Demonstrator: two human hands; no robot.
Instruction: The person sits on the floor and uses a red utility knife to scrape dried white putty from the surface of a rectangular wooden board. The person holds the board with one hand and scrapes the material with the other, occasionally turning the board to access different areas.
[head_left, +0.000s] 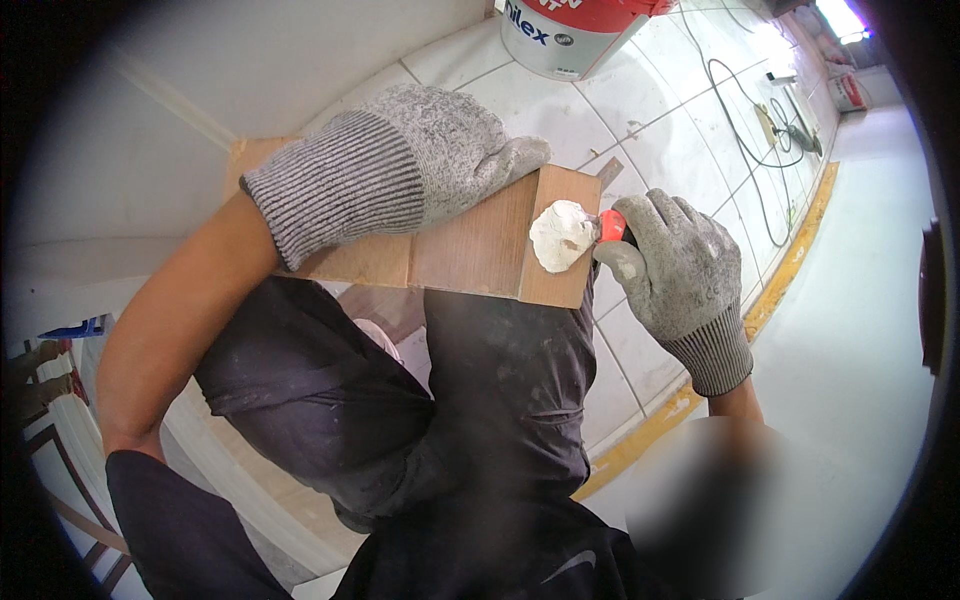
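My left hand (457, 157), in a grey knit glove, lies along the far edge of a wooden board (469, 247) above my knees; its fingertips are partly hidden. A separate-looking strip of wood (559, 289) crosses the board's right end. On that strip sits a lump of white putty (559, 236). My right hand (679, 259), gloved too, grips the red and black handle of a small tool (612, 225), whose working end is hidden in or behind the putty. A flat metal piece (611, 172) sticks out past the board's far right corner.
A red and white paint bucket (562, 37) stands on the tiled floor (517, 97) beyond the board. A cable (739, 142) loops over the tiles at the upper right. A low yellow-brown edge (795, 259) runs along the white wall (840, 337). Another bucket (847, 91) is farther off.
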